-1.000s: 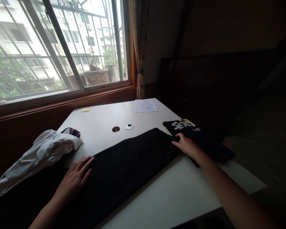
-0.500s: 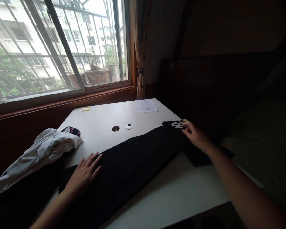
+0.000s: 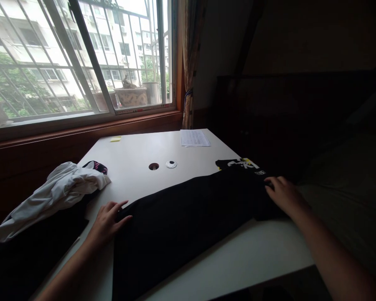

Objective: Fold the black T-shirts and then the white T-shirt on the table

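A long black garment [image 3: 188,209] lies across the white table, from the near left up to the right. Its far right end carries a white and yellow print [image 3: 242,164]. At the garment's left edge is my left hand [image 3: 106,219], thumb and index finger apart with dark cloth showing between them. My right hand [image 3: 283,194] has its fingers curled on the cloth at the right end, just below the print; the fingertips pinch its edge. Shadow hides part of the cloth beneath that hand.
Crumpled white cloth [image 3: 62,184] and dark cloth lie at the table's left edge. Papers [image 3: 194,138], a yellow note [image 3: 115,139], a round cable hole [image 3: 153,166] and its white cap [image 3: 171,164] are on the white table [image 3: 138,146]. A barred window stands behind.
My right hand has moved right and nearer, uncovering more of the print. The garment's left edge has come in to the right, and my left hand has risen from lying flat on it.
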A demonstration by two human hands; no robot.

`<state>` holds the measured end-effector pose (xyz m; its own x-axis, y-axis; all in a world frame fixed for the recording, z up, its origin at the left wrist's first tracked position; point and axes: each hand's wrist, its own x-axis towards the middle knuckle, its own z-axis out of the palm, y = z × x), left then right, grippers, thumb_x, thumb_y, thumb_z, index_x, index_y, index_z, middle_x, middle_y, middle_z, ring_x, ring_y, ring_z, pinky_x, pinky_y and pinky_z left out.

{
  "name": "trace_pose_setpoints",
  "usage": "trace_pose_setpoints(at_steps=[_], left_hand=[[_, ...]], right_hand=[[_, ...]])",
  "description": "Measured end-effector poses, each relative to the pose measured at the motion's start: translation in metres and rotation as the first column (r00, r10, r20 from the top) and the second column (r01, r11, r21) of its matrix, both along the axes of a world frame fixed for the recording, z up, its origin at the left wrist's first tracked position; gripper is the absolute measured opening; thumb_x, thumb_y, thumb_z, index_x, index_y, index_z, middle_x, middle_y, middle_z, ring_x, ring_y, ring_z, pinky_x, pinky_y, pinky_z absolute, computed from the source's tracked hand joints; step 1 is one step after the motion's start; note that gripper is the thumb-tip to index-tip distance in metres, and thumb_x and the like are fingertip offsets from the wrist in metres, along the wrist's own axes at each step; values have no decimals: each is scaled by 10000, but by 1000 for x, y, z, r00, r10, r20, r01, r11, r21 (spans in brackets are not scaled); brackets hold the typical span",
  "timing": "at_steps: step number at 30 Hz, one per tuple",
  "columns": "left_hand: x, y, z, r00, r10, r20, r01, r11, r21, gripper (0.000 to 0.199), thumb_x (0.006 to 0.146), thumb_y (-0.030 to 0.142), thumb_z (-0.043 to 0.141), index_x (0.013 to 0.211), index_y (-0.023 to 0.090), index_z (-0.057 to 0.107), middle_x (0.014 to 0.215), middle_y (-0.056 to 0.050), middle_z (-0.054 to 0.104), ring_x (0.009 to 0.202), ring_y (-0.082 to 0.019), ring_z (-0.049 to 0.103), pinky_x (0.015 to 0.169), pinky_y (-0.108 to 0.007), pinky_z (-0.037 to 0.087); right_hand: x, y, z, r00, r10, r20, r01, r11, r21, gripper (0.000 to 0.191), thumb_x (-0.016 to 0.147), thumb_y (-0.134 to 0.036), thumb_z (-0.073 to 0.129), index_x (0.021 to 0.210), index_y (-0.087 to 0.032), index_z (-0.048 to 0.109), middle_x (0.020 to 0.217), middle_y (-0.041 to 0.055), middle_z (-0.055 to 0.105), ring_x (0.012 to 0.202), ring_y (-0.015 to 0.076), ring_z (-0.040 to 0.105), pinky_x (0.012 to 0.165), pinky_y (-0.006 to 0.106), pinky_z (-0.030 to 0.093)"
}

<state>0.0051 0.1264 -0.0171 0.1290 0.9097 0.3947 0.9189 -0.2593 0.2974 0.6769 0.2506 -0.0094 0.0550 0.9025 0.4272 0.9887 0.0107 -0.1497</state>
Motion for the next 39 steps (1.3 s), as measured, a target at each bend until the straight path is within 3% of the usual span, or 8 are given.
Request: trace_pose_setpoints(at_steps=[4,8,13,21,27,32,36,39], left_hand=[[12,-1,5,996,-61,62,59,998,27,316,927,473,604,1122,256,726,947,-59,629,863,-239,652,791,-402,588],[24,-10,12,976,-203,-76,212,966,150,184,960,231,544,1023,247,716,986,-71,635,905,-229,625,793,-388,592],[43,-31,31,865,-451,-219,487,860,153,236,962,89,552,1101,232,679,1028,-66,665,943,-198,630,798,-318,600],[81,-51,47,785,-608,-118,614,740,275,190,927,69,619,1075,187,633,872,-37,707,793,-161,696,723,-291,625],[83,-52,43,764,-633,-123,639,716,281,231,918,71,639,1122,178,629,899,-35,727,804,-151,697,776,-294,632],[70,-51,39,733,-598,-323,675,699,238,456,895,67,658,1314,237,601,1105,-51,722,1016,-213,660,948,-414,578],[60,-46,33,858,-484,-172,513,821,251,623,857,245,727,1433,209,491,1293,-156,600,1165,-319,558,948,-512,543],[59,-41,32,880,-468,-76,472,850,232,671,820,283,744,1410,160,449,1224,-173,581,1067,-305,565,858,-476,558]], right_hand=[[-57,1,11,989,126,80,-131,989,62,286,888,-275,523,1115,-199,679,1138,131,619,1048,330,575,932,481,468],[-138,-2,34,922,387,-20,-386,921,47,268,903,-235,550,1134,-240,687,1144,102,646,1091,308,582,1000,467,468],[-235,-13,50,713,698,-69,-699,715,16,315,903,-158,602,1188,-280,656,1175,68,640,1104,275,595,1012,466,493],[-328,-24,47,401,911,-102,-916,398,-46,673,824,-147,750,1434,-283,502,1403,100,568,1292,267,529,1098,480,446],[-354,-24,37,231,971,-56,-973,230,-12,280,842,-87,673,1064,-255,702,1093,33,720,1200,238,573,1053,419,459],[-357,-23,33,236,970,-61,-971,238,32,188,879,-93,621,975,-242,683,1018,34,721,1035,227,617,958,395,483],[-359,-29,35,276,957,-88,-959,280,38,232,813,-32,590,928,-231,621,991,41,693,934,218,601,897,377,480],[-360,-33,30,299,947,-115,-950,307,52,314,723,38,529,878,-233,559,972,40,664,894,214,579,846,356,473]])
